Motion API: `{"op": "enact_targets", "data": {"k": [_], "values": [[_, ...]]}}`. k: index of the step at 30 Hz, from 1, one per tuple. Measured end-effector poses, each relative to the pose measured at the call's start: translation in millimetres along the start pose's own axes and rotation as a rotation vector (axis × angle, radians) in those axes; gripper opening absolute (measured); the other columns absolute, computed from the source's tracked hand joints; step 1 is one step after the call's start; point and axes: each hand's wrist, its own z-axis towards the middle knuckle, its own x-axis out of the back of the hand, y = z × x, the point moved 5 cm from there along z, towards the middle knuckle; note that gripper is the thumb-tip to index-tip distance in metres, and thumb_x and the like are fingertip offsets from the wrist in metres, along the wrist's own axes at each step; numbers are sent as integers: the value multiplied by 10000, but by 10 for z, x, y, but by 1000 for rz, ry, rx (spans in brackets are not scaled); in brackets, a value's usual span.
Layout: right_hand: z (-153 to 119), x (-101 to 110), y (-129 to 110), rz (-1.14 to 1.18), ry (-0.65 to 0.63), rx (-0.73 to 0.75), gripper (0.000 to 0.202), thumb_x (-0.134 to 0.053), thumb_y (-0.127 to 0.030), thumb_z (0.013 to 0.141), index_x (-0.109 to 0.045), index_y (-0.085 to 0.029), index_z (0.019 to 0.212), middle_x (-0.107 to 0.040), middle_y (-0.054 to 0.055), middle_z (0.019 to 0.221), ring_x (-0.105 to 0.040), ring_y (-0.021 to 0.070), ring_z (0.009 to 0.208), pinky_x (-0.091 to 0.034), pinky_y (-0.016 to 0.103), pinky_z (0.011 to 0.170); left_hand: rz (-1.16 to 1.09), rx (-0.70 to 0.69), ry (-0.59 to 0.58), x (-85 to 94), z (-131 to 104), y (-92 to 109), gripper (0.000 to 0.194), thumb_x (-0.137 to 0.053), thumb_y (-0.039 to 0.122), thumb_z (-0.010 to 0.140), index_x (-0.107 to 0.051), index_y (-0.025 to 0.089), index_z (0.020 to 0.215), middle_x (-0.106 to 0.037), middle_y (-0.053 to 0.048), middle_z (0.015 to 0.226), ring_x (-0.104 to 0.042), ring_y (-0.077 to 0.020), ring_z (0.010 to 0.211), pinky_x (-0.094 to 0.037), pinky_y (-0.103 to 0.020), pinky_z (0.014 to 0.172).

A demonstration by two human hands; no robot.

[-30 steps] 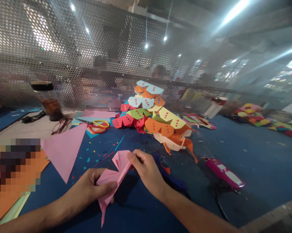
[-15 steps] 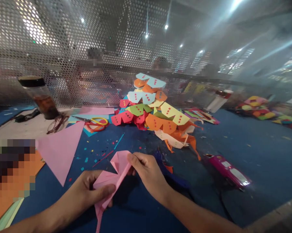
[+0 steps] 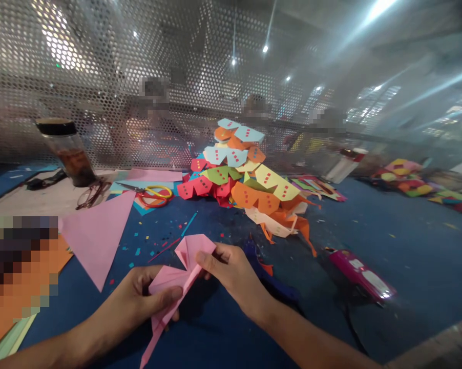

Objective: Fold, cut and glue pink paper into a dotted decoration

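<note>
Between my hands is a pink folded paper butterfly (image 3: 194,251), held over the blue table with its two wings toward the far side and a thin strip trailing down at the near left. My left hand (image 3: 150,294) pinches its left wing, thumb on top. My right hand (image 3: 231,269) grips the fold near the right wing, thumb on top and fingertips partly hidden beneath. A flat pink paper triangle (image 3: 100,238) lies left of the hands. Beyond it are red and yellow handled scissors (image 3: 154,196). Finished folded paper butterflies (image 3: 257,197) with small coloured squares are heaped ahead.
A glass bottle of brown drink (image 3: 74,159) stands at the back left, beside eyeglasses (image 3: 95,193). Coloured paper sheets (image 3: 48,264) lie at the left edge. A purple shiny packet (image 3: 363,277) is at right. People sit behind the perforated metal screen (image 3: 111,61).
My right thumb has slid slightly left and down along the fold. The paper's upper wing looks more spread, and its trailing strip has swung left.
</note>
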Motion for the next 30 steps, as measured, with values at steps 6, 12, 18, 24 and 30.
{"op": "enact_targets", "data": {"k": [6, 12, 18, 24, 30], "values": [[-5, -11, 22, -43, 33, 7, 428, -741, -571, 788, -650, -185, 626, -618, 8, 606, -572, 144, 604, -423, 279, 609, 51, -12, -6, 5, 2, 19, 505, -743, 668, 746, -685, 169, 799, -705, -16, 618, -598, -132, 524, -471, -226, 519], [-47, -35, -37, -62, 34, 30, 348, -752, -494, 806, -665, -181, 681, -600, -20, 636, -542, 127, 630, -408, 258, 612, 14, -13, 16, 18, 0, 19, 495, -763, 648, 748, -688, 162, 804, -715, -16, 630, -610, -132, 540, -477, -230, 544], [-54, -40, -38, -157, 31, 71, 362, -738, -456, 833, -643, -181, 618, -635, 2, 626, -577, 143, 644, -420, 278, 644, -19, -16, 20, 2, 30, 30, 523, -788, 672, 697, -691, 168, 798, -717, -23, 618, -611, -142, 524, -479, -245, 536], [-43, 19, -41, -79, 87, 162, 304, -728, -426, 865, -632, -189, 699, -615, -23, 651, -552, 122, 633, -418, 261, 628, -148, -74, -54, 15, -19, 128, 485, -729, 629, 796, -750, 162, 921, -777, -80, 795, -677, -191, 684, -529, -284, 657], [-26, 19, -73, 14, 53, 215, 214, -676, -365, 907, -656, -197, 775, -614, -22, 697, -547, 114, 641, -437, 255, 629, -346, -63, -84, 55, -5, 192, 557, -552, 656, 918, -778, 152, 842, -752, -86, 823, -644, -187, 740, -517, -294, 774]]}}
